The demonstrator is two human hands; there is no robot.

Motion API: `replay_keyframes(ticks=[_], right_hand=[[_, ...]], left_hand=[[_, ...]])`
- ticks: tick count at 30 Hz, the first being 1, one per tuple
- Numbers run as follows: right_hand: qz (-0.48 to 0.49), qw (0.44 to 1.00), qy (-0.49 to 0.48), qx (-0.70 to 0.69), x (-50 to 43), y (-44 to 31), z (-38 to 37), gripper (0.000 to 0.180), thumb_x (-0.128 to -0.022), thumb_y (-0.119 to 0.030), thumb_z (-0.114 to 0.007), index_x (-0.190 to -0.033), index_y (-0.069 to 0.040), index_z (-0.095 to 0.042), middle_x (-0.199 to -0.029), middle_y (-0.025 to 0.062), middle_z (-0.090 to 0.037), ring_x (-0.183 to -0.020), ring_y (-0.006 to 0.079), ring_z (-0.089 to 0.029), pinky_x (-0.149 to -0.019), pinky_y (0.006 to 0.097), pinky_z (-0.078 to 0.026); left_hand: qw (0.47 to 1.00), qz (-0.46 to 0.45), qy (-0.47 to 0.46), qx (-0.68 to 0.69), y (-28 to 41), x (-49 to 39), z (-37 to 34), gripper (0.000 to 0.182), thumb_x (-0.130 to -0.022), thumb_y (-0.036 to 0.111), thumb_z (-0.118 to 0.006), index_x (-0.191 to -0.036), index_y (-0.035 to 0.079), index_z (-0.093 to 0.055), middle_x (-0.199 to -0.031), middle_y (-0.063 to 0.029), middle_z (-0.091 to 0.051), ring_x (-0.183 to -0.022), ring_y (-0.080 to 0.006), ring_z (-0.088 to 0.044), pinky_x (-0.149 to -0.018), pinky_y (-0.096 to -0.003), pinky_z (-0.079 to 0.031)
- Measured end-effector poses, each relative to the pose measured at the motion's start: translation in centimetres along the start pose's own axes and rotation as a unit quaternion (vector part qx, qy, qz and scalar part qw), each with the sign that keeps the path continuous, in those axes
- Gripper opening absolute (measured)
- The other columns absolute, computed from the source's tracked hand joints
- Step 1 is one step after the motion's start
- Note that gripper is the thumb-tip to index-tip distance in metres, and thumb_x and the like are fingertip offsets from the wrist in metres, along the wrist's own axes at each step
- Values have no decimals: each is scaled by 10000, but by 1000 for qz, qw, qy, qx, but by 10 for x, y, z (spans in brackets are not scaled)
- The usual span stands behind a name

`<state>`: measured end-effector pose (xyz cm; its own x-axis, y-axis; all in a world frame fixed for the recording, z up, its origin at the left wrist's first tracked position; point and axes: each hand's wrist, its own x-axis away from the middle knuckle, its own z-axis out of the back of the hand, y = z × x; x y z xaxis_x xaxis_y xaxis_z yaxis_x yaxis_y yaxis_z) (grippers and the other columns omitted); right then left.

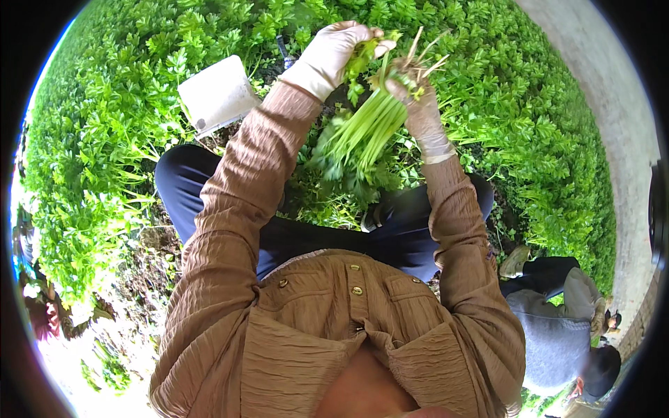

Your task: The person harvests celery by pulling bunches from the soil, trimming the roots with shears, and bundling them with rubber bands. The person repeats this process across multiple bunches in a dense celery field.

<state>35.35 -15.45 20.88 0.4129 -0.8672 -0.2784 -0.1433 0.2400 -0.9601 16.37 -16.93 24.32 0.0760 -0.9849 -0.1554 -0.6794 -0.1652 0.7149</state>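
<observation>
My left hand (pixel 339 55), in a pale thin glove, pinches a loose leafy green sprig (pixel 358 62) at the upper middle. Just right of it, my right hand (pixel 420 109), also gloved, grips a bunch of celery-like stalks (pixel 368 125) close to the root end. The pale roots (pixel 413 65) point up and away from me, while the stalks slope down to the left and their leafy tops hang over the ground between my legs. Part of the bunch's base is covered by my right fingers.
Dense leafy plants (pixel 522 104) surround me. A white plastic piece or container (pixel 217 94) lies beyond my left knee, near a dark, narrow object (pixel 283 49). A co-worker in a grey top (pixel 549 334) is low at right. A pale concrete-like strip (pixel 601 62) curves along the right.
</observation>
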Motion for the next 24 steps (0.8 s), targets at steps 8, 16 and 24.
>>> replay_keyframes(ticks=[8,16,24], right_hand=[[-94,980,-137,-109,18,10,-26,504,-746,-225,-797,-1169,-73,-570,-1023,90,-680,-933,220,-664,-891,413,-542],[-124,963,77,-225,-8,8,-34,481,-787,-36,-722,-1224,-33,-520,-1058,106,-656,-949,217,-639,-848,332,-538],[-129,982,-59,-126,-21,7,3,906,-778,-534,-717,-1435,-59,-313,-1388,163,-445,-1258,284,-468,-1032,459,-420]], left_hand=[[986,-112,99,-75,34,-15,3,185,-828,29,-613,-1011,13,-629,-843,-27,-657,-741,-142,-621,-750,-245,-511],[804,-96,64,-583,-110,80,36,921,-725,285,-797,-1409,-18,-261,-1203,-201,-566,-1064,-274,-591,-922,-313,-485],[959,255,-126,-4,-66,82,65,524,-780,133,-666,-1258,-8,-502,-942,-96,-601,-857,-204,-608,-779,-364,-542]])
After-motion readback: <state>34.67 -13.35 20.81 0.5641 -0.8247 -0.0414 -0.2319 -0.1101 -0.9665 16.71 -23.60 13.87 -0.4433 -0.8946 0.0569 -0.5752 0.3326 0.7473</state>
